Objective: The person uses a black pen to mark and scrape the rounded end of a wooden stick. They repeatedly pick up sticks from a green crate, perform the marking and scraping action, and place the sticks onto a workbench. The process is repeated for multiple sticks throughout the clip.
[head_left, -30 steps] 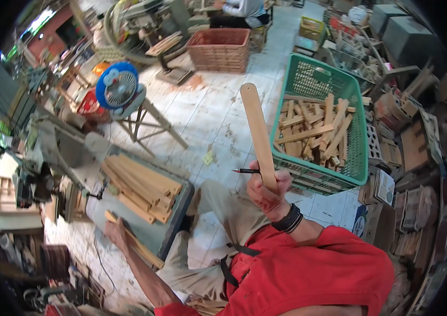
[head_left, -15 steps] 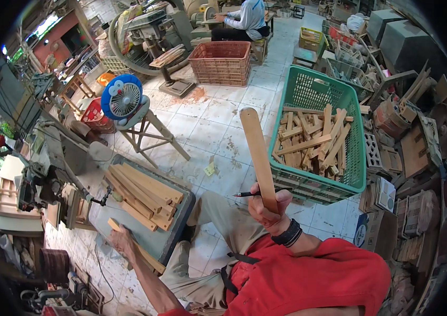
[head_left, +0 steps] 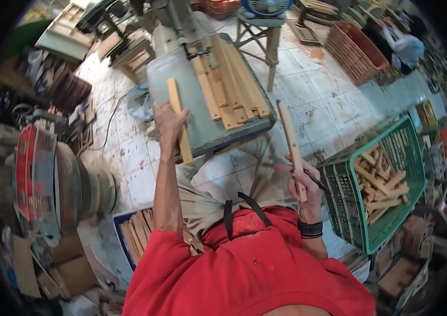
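My left hand (head_left: 170, 122) grips a light wooden strip (head_left: 185, 147) at the left edge of the grey work table (head_left: 161, 71), its thumb laid across the wood. Raised before my right thigh, my right hand (head_left: 308, 187) is closed round another wooden strip (head_left: 289, 129), which stands nearly upright, narrow side toward me, with small holes in it. A slim dark pen (head_left: 315, 180) is held in the same hand; its reddish end is blurred. A stack of long wooden strips (head_left: 234, 79) with holes near their ends lies on the table.
A green plastic crate (head_left: 339, 203) of short wooden pieces stands at my right. A blue-rimmed crate (head_left: 124, 242) of strips is low at my left. Beyond the table stand a stool (head_left: 271, 52) with a blue fan (head_left: 266, 5), a brown crate (head_left: 358, 52) and a seated person (head_left: 406, 48).
The view has swung left and down. My right hand has turned its strip from its broad face to its narrow edge. My left hand still holds its strip on the table.
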{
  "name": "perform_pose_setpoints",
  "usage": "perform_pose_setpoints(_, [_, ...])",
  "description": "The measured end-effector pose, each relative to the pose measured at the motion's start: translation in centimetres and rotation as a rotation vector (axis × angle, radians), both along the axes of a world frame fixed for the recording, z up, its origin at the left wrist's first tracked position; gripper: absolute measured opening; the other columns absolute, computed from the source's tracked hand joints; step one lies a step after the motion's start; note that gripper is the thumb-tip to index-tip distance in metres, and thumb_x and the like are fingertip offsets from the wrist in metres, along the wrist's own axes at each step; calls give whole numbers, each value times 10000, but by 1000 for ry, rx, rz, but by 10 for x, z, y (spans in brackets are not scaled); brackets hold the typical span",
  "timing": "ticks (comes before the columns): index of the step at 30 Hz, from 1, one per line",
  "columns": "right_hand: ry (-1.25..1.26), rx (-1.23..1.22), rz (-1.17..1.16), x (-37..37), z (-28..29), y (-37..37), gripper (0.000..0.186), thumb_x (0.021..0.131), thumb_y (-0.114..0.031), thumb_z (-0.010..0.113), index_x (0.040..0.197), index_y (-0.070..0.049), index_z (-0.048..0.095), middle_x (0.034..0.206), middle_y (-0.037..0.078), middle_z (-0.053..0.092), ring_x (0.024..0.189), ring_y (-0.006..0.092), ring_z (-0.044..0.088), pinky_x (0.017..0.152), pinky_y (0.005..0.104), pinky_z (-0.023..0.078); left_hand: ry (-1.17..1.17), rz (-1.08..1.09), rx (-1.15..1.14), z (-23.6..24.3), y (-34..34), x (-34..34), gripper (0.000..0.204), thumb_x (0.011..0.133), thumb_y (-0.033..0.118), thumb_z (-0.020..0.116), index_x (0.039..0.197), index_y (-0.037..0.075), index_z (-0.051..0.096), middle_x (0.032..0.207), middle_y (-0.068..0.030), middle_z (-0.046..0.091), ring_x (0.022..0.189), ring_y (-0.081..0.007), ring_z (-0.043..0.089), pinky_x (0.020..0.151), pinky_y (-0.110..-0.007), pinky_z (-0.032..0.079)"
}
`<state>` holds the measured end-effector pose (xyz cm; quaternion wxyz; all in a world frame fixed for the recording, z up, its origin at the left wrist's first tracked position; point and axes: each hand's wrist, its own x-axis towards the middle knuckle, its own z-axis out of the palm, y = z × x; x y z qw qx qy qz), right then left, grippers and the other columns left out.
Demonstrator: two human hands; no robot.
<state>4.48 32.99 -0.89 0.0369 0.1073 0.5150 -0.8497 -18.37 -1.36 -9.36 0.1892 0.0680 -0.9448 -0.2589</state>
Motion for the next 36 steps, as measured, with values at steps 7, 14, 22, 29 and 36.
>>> perform_pose_setpoints(7, [131, 836, 218, -48, 5, -43, 454, 881, -147, 638, 1302, 5, 560, 770, 146, 690, 512, 146, 553, 476, 262, 419, 7, 60, 136, 2, 21, 78, 591, 747, 177, 766, 1252, -54, 561, 1025, -189, 663, 926, -282, 653, 831, -385, 526])
perform_pose_setpoints(14, [537, 1006, 106, -92, -38, -127, 540, 845, -76, 659, 1351, 25, 499, 1018, 277, 656, 875, 308, 701, 734, 362, 514, -58, -290, 1775, 22, -6, 120, 370, 990, 41, 478, 1342, -77, 469, 1197, -181, 629, 972, -198, 656, 811, -300, 568])
perform_pose_setpoints(22, [812, 1114, 191, -148, -72, -189, 486, 906, -77, 609, 1345, 73, 465, 984, 287, 636, 847, 333, 643, 759, 398, 500, -11, -429, 1851, 53, 2, 157, 422, 974, 37, 482, 1374, -79, 412, 1282, -239, 561, 1031, -254, 637, 874, -372, 565])
perform_pose_setpoints(29, [575, 483, 171, -91, -13, -161, 649, 922, -275, 648, 1422, 43, 384, 1060, 250, 655, 976, 261, 676, 842, 335, 508, -24, -418, 1578, 45, 49, 184, 458, 947, -23, 526, 1393, -36, 424, 1300, -135, 556, 1176, -204, 563, 981, -320, 469])
perform_pose_setpoints(36, [327, 298, -288, -94, -19, -111, 518, 945, -180, 562, 1378, 64, 414, 1004, 144, 671, 880, 178, 645, 720, 307, 502, -29, -529, 860, 55, 148, 152, 304, 974, 59, 504, 1263, -31, 535, 1157, -123, 612, 1065, -195, 590, 953, -292, 446])
